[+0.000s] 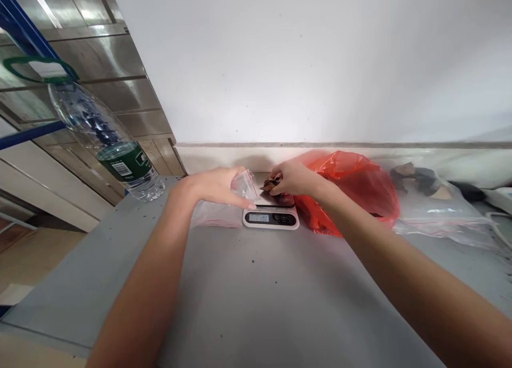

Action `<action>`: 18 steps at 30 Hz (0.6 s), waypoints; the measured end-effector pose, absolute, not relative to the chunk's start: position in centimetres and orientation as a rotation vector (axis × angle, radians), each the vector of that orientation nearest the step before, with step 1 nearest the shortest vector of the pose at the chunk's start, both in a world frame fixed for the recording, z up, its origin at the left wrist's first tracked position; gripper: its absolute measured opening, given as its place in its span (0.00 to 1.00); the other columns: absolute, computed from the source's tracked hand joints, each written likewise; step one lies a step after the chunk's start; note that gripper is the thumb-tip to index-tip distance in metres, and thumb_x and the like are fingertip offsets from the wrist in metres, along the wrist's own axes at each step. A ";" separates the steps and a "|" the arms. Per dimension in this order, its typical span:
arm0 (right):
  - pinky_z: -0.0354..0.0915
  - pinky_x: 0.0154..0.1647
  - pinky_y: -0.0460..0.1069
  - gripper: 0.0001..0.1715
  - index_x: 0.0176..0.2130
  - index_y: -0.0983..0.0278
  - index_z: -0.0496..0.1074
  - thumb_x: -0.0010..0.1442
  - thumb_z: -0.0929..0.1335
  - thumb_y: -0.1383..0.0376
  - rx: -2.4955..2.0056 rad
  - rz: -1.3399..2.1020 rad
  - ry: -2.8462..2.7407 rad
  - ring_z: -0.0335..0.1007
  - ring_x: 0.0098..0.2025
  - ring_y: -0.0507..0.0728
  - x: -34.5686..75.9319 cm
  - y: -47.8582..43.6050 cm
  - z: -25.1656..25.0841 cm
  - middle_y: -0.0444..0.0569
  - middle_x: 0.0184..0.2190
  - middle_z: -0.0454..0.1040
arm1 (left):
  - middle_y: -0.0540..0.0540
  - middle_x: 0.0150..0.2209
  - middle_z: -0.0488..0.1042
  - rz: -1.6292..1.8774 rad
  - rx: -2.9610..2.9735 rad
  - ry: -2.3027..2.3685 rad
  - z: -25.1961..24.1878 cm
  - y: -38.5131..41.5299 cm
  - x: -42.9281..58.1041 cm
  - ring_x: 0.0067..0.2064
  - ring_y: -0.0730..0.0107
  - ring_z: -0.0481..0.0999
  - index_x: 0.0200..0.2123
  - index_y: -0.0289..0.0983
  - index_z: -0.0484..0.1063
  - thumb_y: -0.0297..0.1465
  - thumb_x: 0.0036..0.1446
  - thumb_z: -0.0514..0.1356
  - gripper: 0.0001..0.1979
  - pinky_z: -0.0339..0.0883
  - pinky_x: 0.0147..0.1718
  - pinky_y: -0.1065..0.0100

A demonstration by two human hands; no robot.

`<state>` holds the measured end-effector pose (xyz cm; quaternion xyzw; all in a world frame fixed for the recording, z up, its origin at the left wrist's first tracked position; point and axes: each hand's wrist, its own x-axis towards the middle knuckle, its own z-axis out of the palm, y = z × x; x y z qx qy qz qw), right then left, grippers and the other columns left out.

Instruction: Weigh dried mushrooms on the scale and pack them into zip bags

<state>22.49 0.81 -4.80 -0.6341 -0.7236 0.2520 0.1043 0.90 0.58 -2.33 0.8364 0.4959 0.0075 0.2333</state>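
Note:
A small white digital kitchen scale (271, 218) rests on the grey table, its display lit with digits too small to read surely. My left hand (212, 186) is closed on a clear zip bag (246, 185) with a red stripe, at the scale's left side. Over the scale's platform, my right hand (294, 178) pinches dark brown dried flakes (271, 184); their exact kind does not show. A stack of flat zip bags (220, 215) lies left of the scale, partly under my left hand. To the right, an open red plastic bag (356, 181) sits partly behind my right forearm.
A large clear water bottle (124, 157) with a green handle stands at the table's left edge. Clear zip bags with dark and pale pieces (428, 189) lie at the right, near a white cable (498, 226). A white wall (320, 64) rises behind the table (260, 304).

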 end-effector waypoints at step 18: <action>0.70 0.43 0.50 0.09 0.39 0.64 0.79 0.55 0.77 0.69 -1.669 0.954 -2.061 0.77 0.40 0.56 24.0 1.0 -4.2 0.49 0.39 0.82 | 0.36 0.62 0.77 -0.182 2.307 1.431 -2.4 0.5 2.1 0.56 0.40 0.79 0.61 0.42 0.70 0.61 0.48 0.65 0.43 0.73 0.49 0.55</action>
